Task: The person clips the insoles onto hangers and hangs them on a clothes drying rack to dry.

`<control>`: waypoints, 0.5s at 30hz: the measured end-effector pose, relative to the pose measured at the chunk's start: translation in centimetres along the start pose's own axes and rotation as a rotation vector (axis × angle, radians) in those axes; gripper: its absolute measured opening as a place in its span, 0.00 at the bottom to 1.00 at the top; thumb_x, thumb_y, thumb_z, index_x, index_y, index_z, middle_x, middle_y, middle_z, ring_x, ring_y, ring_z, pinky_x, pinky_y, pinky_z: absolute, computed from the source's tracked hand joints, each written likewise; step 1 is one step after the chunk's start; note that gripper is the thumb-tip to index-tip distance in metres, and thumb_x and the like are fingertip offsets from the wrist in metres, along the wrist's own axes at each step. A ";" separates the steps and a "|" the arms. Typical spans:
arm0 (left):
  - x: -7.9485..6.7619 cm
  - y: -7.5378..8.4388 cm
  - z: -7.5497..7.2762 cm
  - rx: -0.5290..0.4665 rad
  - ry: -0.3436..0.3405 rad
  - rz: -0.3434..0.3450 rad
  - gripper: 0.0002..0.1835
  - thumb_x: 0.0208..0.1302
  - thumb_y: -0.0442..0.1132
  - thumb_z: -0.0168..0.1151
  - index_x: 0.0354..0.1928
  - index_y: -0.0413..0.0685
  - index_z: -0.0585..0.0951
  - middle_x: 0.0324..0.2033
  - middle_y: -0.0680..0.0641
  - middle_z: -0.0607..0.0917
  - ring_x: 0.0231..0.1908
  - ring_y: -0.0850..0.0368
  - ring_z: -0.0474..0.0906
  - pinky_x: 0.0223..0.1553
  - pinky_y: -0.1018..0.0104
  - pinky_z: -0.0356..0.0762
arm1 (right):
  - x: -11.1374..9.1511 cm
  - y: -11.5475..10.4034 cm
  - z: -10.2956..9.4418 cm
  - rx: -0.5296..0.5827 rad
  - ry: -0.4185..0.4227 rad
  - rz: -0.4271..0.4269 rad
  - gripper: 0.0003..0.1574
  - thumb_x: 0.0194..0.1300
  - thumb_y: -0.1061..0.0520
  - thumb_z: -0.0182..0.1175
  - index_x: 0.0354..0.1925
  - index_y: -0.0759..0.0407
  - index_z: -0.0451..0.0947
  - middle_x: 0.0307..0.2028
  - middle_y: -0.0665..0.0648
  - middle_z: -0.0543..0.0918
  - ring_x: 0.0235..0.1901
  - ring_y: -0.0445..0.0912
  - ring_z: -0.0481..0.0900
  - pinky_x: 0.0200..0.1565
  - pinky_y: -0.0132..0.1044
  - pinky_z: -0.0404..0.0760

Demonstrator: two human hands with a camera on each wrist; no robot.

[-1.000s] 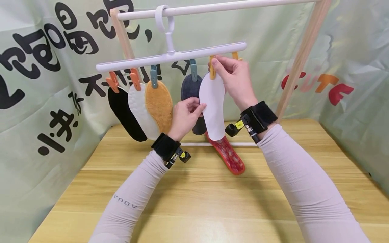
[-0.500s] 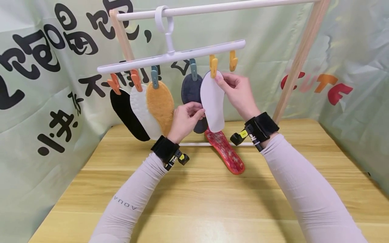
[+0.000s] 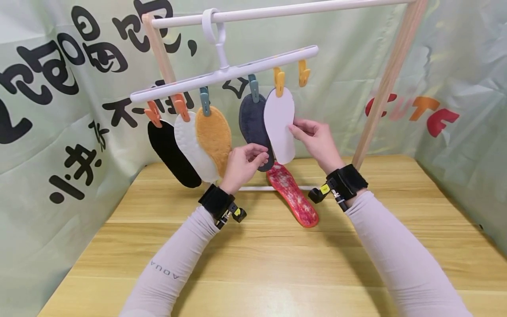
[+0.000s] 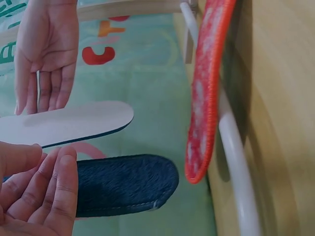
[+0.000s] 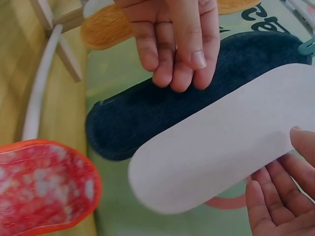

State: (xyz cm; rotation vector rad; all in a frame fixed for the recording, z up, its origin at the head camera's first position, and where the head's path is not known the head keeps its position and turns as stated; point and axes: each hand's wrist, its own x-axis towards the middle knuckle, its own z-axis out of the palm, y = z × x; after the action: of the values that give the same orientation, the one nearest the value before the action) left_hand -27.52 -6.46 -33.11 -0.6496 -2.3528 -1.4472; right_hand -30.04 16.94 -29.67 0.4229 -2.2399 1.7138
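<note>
A white insole (image 3: 279, 132) with a dark reverse hangs from a yellow clip (image 3: 279, 83). My right hand (image 3: 317, 141) is at its right edge, thumb at the white face and relaxed fingers reaching behind. Left of it a dark blue insole (image 3: 252, 119) hangs from a blue-grey clip (image 3: 253, 89). My left hand (image 3: 245, 163) is in front of that insole's lower part, fingers loosely bent and nothing between them. In the right wrist view the left fingertips (image 5: 179, 81) overlap the dark insole. A red patterned insole (image 3: 295, 198) is below, leaning toward the table.
A white hanger (image 3: 229, 74), tilted up at the right, hangs on a rack rod (image 3: 317, 8). Black (image 3: 174, 154), white fleecy (image 3: 190, 141) and tan (image 3: 214, 132) insoles hang at its left. One yellow clip (image 3: 304, 74) at the right end holds nothing. The wooden table (image 3: 253, 264) lies below.
My right hand has moved down from the yellow clip to the insole's lower right edge. My left hand has dropped slightly, off the white insole's edge. The hanger's right end has risen.
</note>
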 end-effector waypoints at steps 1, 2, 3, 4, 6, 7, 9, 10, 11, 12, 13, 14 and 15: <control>-0.1 -0.1 0.1 0.000 -0.003 -0.001 0.09 0.75 0.35 0.68 0.50 0.36 0.89 0.38 0.42 0.94 0.37 0.51 0.92 0.38 0.70 0.85 | -0.1 0.3 0.0 0.000 -0.007 0.011 0.27 0.76 0.47 0.68 0.63 0.63 0.85 0.56 0.62 0.90 0.49 0.37 0.86 0.56 0.29 0.82; -0.2 -0.3 0.1 -0.003 -0.005 -0.004 0.09 0.75 0.35 0.68 0.50 0.36 0.89 0.37 0.42 0.93 0.37 0.51 0.92 0.39 0.70 0.85 | -0.3 0.7 0.1 -0.001 -0.014 0.024 0.27 0.76 0.46 0.68 0.63 0.63 0.85 0.57 0.62 0.90 0.49 0.36 0.86 0.56 0.29 0.82; -0.3 -0.4 0.2 -0.010 -0.008 -0.007 0.09 0.75 0.35 0.68 0.50 0.36 0.89 0.37 0.41 0.93 0.37 0.50 0.92 0.39 0.70 0.85 | -0.4 1.0 0.1 -0.001 -0.022 0.035 0.28 0.76 0.46 0.68 0.64 0.62 0.84 0.58 0.62 0.90 0.50 0.36 0.86 0.57 0.29 0.82; -0.4 -0.6 0.3 -0.018 -0.012 -0.011 0.09 0.75 0.35 0.68 0.49 0.35 0.89 0.37 0.41 0.93 0.37 0.50 0.92 0.39 0.70 0.86 | -0.6 1.4 0.1 0.001 -0.030 0.047 0.28 0.76 0.46 0.68 0.64 0.62 0.84 0.59 0.62 0.89 0.51 0.36 0.86 0.58 0.30 0.82; -0.6 -0.9 0.5 -0.029 -0.018 -0.018 0.09 0.75 0.34 0.68 0.49 0.34 0.89 0.38 0.40 0.93 0.38 0.47 0.92 0.39 0.70 0.87 | -0.9 2.0 0.1 0.005 -0.049 0.070 0.29 0.77 0.46 0.67 0.66 0.62 0.83 0.60 0.63 0.88 0.53 0.37 0.86 0.60 0.31 0.82; -0.6 -1.0 0.6 -0.035 -0.022 -0.023 0.09 0.75 0.34 0.67 0.49 0.34 0.89 0.38 0.40 0.93 0.38 0.46 0.92 0.39 0.70 0.87 | -1.1 2.4 0.2 0.006 -0.054 0.081 0.29 0.77 0.46 0.67 0.66 0.61 0.83 0.61 0.63 0.88 0.53 0.37 0.86 0.60 0.32 0.81; -0.8 -1.2 0.7 -0.050 -0.030 -0.034 0.09 0.76 0.34 0.67 0.49 0.33 0.88 0.38 0.39 0.93 0.39 0.42 0.92 0.39 0.70 0.87 | -1.4 3.0 0.2 0.007 -0.070 0.092 0.29 0.77 0.46 0.66 0.66 0.61 0.83 0.61 0.63 0.88 0.55 0.39 0.86 0.61 0.33 0.81; -0.9 -1.3 0.8 -0.050 -0.031 -0.039 0.09 0.76 0.34 0.67 0.49 0.34 0.88 0.38 0.39 0.93 0.38 0.41 0.92 0.39 0.70 0.87 | -1.6 3.2 0.2 0.006 -0.079 0.100 0.29 0.78 0.46 0.66 0.67 0.61 0.82 0.62 0.64 0.88 0.56 0.40 0.85 0.61 0.33 0.81; -1.0 -1.4 0.8 -0.046 -0.032 -0.046 0.09 0.76 0.34 0.67 0.49 0.34 0.89 0.38 0.39 0.93 0.38 0.42 0.92 0.39 0.70 0.87 | -1.8 3.5 0.1 0.008 -0.089 0.106 0.29 0.78 0.46 0.66 0.67 0.62 0.82 0.63 0.65 0.87 0.57 0.41 0.85 0.62 0.33 0.81; -1.1 -1.5 0.9 -0.045 -0.033 -0.052 0.09 0.76 0.34 0.67 0.49 0.34 0.89 0.38 0.39 0.93 0.37 0.42 0.92 0.38 0.70 0.87 | -1.9 3.7 0.1 0.009 -0.095 0.113 0.29 0.78 0.46 0.66 0.67 0.61 0.82 0.63 0.65 0.87 0.57 0.42 0.85 0.61 0.33 0.81; -1.2 -1.6 0.9 -0.042 -0.033 -0.057 0.09 0.76 0.34 0.67 0.49 0.34 0.89 0.37 0.39 0.93 0.37 0.43 0.92 0.38 0.70 0.87 | -2.1 3.9 0.1 0.004 -0.103 0.118 0.29 0.78 0.46 0.65 0.68 0.62 0.81 0.63 0.65 0.86 0.58 0.43 0.85 0.61 0.32 0.80; -1.2 -1.7 1.0 -0.033 -0.031 -0.061 0.10 0.75 0.35 0.67 0.49 0.34 0.89 0.37 0.39 0.93 0.36 0.46 0.92 0.38 0.70 0.86 | -2.3 4.1 0.0 0.004 -0.110 0.126 0.30 0.78 0.46 0.65 0.68 0.63 0.81 0.64 0.66 0.86 0.58 0.44 0.85 0.60 0.32 0.81; -1.3 -1.8 1.0 -0.026 -0.030 -0.067 0.10 0.75 0.35 0.67 0.49 0.34 0.89 0.37 0.40 0.93 0.35 0.46 0.92 0.38 0.70 0.86 | -2.4 4.2 0.0 -0.001 -0.114 0.136 0.30 0.79 0.46 0.65 0.68 0.63 0.81 0.64 0.66 0.86 0.57 0.44 0.86 0.59 0.31 0.81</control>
State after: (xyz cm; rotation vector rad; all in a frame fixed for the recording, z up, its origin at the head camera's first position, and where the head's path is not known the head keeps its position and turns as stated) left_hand -27.35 -6.53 -35.53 -0.6090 -2.4037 -1.5091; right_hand -29.49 18.12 -34.36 0.3854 -2.4007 1.7970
